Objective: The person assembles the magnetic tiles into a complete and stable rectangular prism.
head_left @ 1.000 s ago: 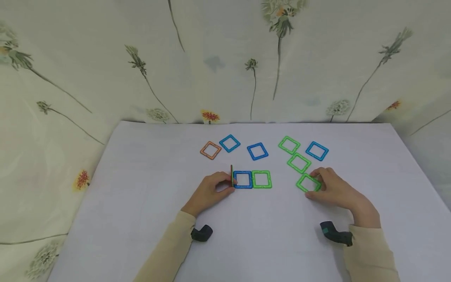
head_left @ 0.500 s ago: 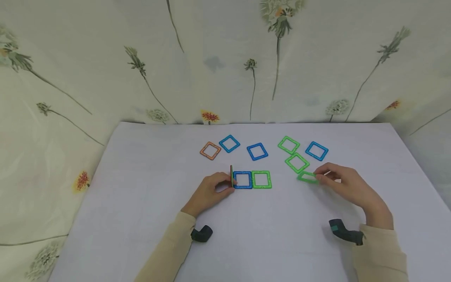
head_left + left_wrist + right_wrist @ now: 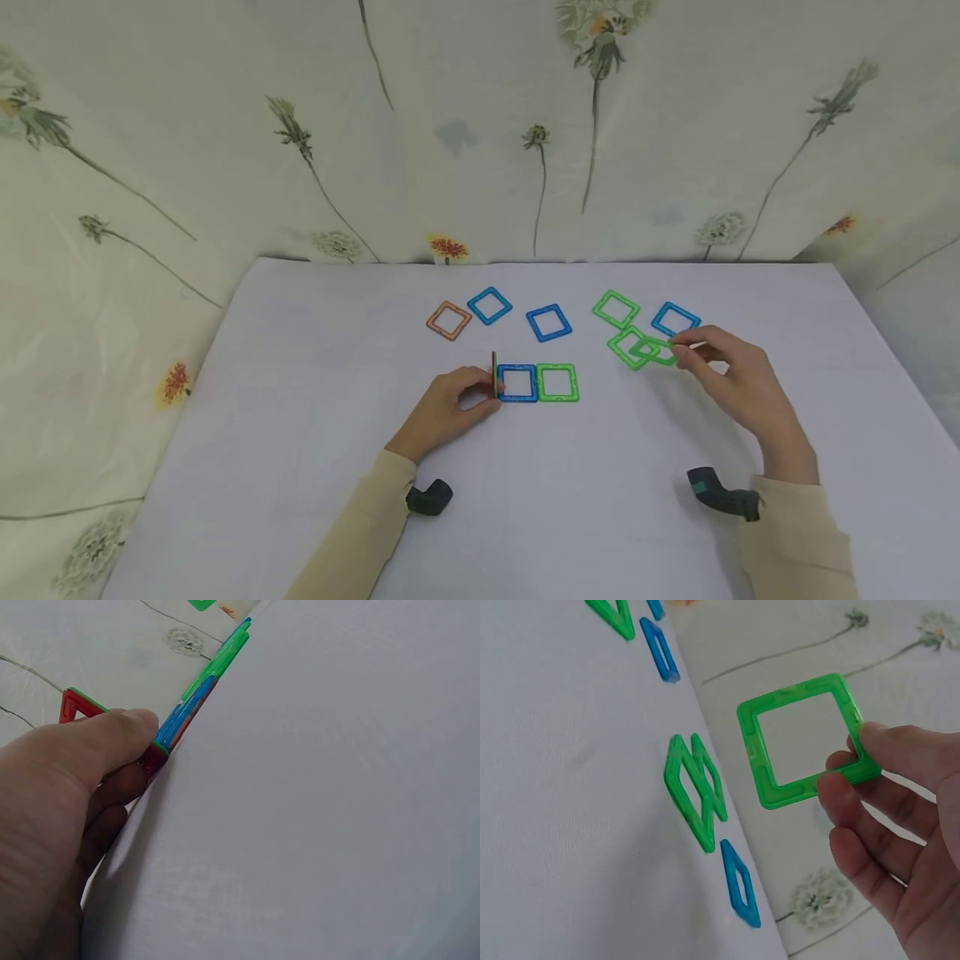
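In the head view, my left hand (image 3: pixel 450 404) pinches an upright red magnetic tile (image 3: pixel 69 706) with green along its edge. It stands at the left side of a flat blue square tile (image 3: pixel 517 401), and a flat green tile (image 3: pixel 557 399) adjoins the blue one on the right. My right hand (image 3: pixel 731 375) holds a green square tile (image 3: pixel 802 793) by one corner between thumb and fingers, raised off the table. From the head camera this tile overlaps another green tile (image 3: pixel 624 359) lying behind it.
Along the back of the white table (image 3: pixel 570 500) lie an orange tile (image 3: pixel 437 330), two blue tiles, a green tile (image 3: pixel 603 316) and, behind my right hand, another blue tile (image 3: pixel 660 323). A flower-patterned cloth (image 3: pixel 480 183) hangs behind the table's far edge.
My right hand has lifted the green tile from the table and carried it slightly toward the back. The green tile behind it has shifted a little left. My left hand stays in place.
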The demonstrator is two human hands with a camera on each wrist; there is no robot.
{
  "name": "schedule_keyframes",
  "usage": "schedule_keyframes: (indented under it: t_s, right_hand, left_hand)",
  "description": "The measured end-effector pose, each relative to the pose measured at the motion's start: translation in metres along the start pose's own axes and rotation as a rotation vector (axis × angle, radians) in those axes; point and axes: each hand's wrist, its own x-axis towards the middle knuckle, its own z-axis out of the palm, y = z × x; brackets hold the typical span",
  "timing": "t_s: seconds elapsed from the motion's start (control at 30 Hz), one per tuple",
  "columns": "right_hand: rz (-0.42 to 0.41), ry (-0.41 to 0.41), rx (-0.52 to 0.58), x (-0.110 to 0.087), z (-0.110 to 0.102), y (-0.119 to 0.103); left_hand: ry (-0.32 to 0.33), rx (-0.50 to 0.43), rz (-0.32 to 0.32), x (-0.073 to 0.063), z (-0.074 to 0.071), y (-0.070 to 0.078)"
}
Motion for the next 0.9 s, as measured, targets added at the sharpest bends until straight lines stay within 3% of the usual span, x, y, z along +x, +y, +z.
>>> schedule_keyframes:
  t_s: [0.2,0.47,0.9]
  right_hand:
    - [-0.049,0.028,0.004,0.002,0.003,0.0]
    - [-0.005,0.005,0.005,0.004,0.006,-0.007]
    - [-0.051,-0.009,-0.007,0.009,0.016,-0.013]
  left_hand:
    - [0.0,0.013,-0.014,0.002,0.001,0.001]
    - [0.014,0.011,-0.02,0.0,0.001,0.001]
    - [0.022,0.011,0.017,-0.001,0.001,0.0]
